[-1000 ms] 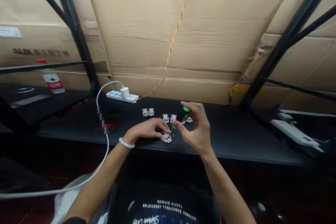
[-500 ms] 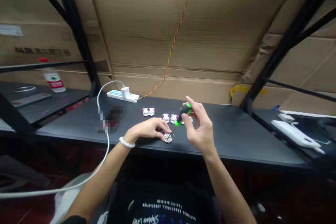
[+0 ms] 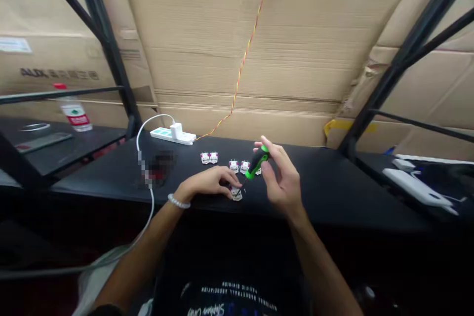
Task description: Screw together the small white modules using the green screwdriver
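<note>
My right hand grips a black and green screwdriver, tilted with its shaft pointing down to the left. The screwdriver's tip meets a small white and purple part near the table's front edge. My left hand pinches that part from the left with thumb and fingers, covering some of it. Just behind are similar white and purple parts in a row, partly hidden by the screwdriver and my right hand. Two more of these parts sit side by side farther left.
A white power strip with a plugged-in charger lies at the back left of the black table. Its white cable runs down past my left arm. Cardboard walls the back; black metal posts stand at both sides.
The fingers of my right hand have shifted slightly around the screwdriver handle, which has turned a little. My left hand and the part under it stay in place. The picture's lighting differs.
</note>
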Motion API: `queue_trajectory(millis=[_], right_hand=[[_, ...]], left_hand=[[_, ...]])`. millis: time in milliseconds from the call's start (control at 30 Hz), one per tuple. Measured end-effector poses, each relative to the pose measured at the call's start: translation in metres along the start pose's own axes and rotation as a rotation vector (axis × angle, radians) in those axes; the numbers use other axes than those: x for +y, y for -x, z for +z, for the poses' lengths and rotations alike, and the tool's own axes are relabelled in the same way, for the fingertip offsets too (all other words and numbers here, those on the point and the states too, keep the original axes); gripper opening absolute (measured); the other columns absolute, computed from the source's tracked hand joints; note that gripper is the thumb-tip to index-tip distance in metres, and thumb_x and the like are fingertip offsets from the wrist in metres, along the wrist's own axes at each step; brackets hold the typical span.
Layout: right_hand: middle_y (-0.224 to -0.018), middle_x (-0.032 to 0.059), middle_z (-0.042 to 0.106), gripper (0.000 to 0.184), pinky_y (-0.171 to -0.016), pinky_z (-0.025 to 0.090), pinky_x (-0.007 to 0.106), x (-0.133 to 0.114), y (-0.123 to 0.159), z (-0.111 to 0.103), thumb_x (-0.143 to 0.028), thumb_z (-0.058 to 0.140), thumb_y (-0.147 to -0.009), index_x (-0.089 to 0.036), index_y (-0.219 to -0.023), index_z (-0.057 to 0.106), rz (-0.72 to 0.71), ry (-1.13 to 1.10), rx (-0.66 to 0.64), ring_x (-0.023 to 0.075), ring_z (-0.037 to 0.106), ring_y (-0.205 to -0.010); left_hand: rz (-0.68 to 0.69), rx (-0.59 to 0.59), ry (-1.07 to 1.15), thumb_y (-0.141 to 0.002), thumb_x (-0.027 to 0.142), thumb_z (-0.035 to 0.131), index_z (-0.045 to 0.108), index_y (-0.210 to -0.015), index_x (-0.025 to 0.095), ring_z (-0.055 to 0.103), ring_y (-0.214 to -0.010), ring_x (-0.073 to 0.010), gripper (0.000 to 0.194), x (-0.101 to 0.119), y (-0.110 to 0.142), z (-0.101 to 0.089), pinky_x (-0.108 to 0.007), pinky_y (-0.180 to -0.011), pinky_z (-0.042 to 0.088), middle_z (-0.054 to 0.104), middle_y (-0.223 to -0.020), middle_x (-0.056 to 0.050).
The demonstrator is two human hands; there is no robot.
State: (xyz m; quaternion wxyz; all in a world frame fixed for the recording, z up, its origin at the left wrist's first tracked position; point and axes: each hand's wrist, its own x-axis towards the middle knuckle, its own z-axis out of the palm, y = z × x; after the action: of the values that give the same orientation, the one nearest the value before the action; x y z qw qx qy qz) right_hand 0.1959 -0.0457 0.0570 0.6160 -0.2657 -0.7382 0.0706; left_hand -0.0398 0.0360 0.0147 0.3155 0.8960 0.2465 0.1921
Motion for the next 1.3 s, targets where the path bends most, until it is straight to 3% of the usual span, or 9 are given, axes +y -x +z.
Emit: queue_trajectory(millis=[133, 300, 367, 533, 733, 867, 933, 1100, 1300], right_hand=[[-0.120, 0.0084, 0.064, 0.044, -0.093, 0.063, 0.042, -0.0013, -0.0005, 0.0020, -0.026, 0.079, -0.094, -0.032, -0.137, 0.073, -0.038, 0.088, 0.115, 0.0241, 0.069, -0.105], [-0.138, 0.0107, 0.068, 0.053, -0.107, 0.060, 0.048, 0.0019, 0.0009, 0.0013, -0.020, 0.055, -0.107, -0.034, -0.158, 0.055, 0.010, -0.003, 0.008, 0.0267, 0.069, -0.123], [-0.143, 0.0115, 0.066, 0.053, -0.107, 0.060, 0.050, 0.0020, 0.0008, 0.0008, -0.022, 0.054, -0.107, -0.034, -0.159, 0.054, 0.008, 0.004, -0.007, 0.0286, 0.068, -0.127], [-0.121, 0.0088, 0.065, 0.048, -0.090, 0.064, 0.041, 0.0006, -0.0001, 0.0018, -0.027, 0.078, -0.094, -0.032, -0.142, 0.071, -0.011, 0.106, 0.116, 0.0233, 0.069, -0.102], [-0.142, 0.0113, 0.066, 0.054, -0.109, 0.059, 0.048, 0.0013, 0.0004, 0.0017, -0.018, 0.051, -0.107, -0.033, -0.159, 0.054, -0.013, 0.014, -0.008, 0.0265, 0.066, -0.130], [-0.123, 0.0107, 0.067, 0.046, -0.091, 0.064, 0.044, -0.0010, -0.0005, 0.0034, -0.027, 0.075, -0.096, -0.029, -0.141, 0.069, -0.083, 0.153, 0.113, 0.0260, 0.070, -0.106], [-0.119, 0.0097, 0.067, 0.044, -0.088, 0.065, 0.043, -0.0016, -0.0005, 0.0038, -0.027, 0.076, -0.096, -0.029, -0.139, 0.070, -0.071, 0.177, 0.126, 0.0244, 0.070, -0.099], [-0.139, 0.0123, 0.068, 0.053, -0.107, 0.059, 0.049, -0.0008, -0.0004, 0.0011, -0.020, 0.050, -0.107, -0.030, -0.159, 0.053, -0.032, 0.039, -0.010, 0.0279, 0.068, -0.127], [-0.118, 0.0085, 0.065, 0.042, -0.087, 0.063, 0.039, -0.0006, 0.0010, 0.0026, -0.029, 0.077, -0.096, -0.029, -0.137, 0.072, -0.006, 0.045, 0.110, 0.0232, 0.069, -0.103]], left_hand=[[0.000, 0.008, 0.019, -0.083, 0.030, 0.094, 0.088, -0.110, 0.026, 0.072, -0.115, -0.0250, 0.028, -0.0013, 0.0003, 0.0005, -0.034, -0.106, 0.051, 0.081, -0.120, -0.007], [0.002, 0.005, 0.009, -0.083, 0.031, 0.094, 0.088, -0.112, 0.026, 0.071, -0.115, -0.0251, 0.030, -0.0045, 0.0000, 0.0006, -0.034, -0.105, 0.052, 0.081, -0.120, -0.008], [-0.001, 0.001, 0.003, -0.083, 0.030, 0.094, 0.088, -0.111, 0.026, 0.071, -0.115, -0.0249, 0.029, -0.0045, 0.0001, 0.0006, -0.034, -0.105, 0.052, 0.081, -0.120, -0.008], [-0.001, 0.011, 0.010, -0.082, 0.030, 0.095, 0.088, -0.111, 0.026, 0.072, -0.115, -0.0250, 0.031, -0.0033, -0.0002, 0.0006, -0.034, -0.107, 0.052, 0.081, -0.120, -0.007], [-0.005, 0.001, 0.003, -0.084, 0.032, 0.093, 0.088, -0.109, 0.025, 0.071, -0.117, -0.0253, 0.027, -0.0032, 0.0002, 0.0000, -0.035, -0.108, 0.052, 0.080, -0.121, -0.008], [0.000, 0.012, 0.003, -0.083, 0.033, 0.093, 0.088, -0.111, 0.027, 0.071, -0.116, -0.0252, 0.029, -0.0036, 0.0002, 0.0007, -0.036, -0.109, 0.052, 0.081, -0.120, -0.007], [0.004, 0.007, 0.003, -0.083, 0.032, 0.093, 0.088, -0.111, 0.026, 0.071, -0.116, -0.0255, 0.029, -0.0035, -0.0001, 0.0007, -0.036, -0.109, 0.051, 0.081, -0.119, -0.007], [-0.006, -0.002, 0.006, -0.084, 0.033, 0.093, 0.088, -0.111, 0.025, 0.071, -0.116, -0.0257, 0.029, -0.0053, -0.0004, 0.0006, -0.036, -0.107, 0.052, 0.081, -0.121, -0.009], [-0.015, -0.001, 0.015, -0.084, 0.034, 0.093, 0.088, -0.109, 0.026, 0.071, -0.115, -0.0246, 0.027, -0.0044, 0.0004, 0.0004, -0.034, -0.106, 0.051, 0.080, -0.119, -0.007]])
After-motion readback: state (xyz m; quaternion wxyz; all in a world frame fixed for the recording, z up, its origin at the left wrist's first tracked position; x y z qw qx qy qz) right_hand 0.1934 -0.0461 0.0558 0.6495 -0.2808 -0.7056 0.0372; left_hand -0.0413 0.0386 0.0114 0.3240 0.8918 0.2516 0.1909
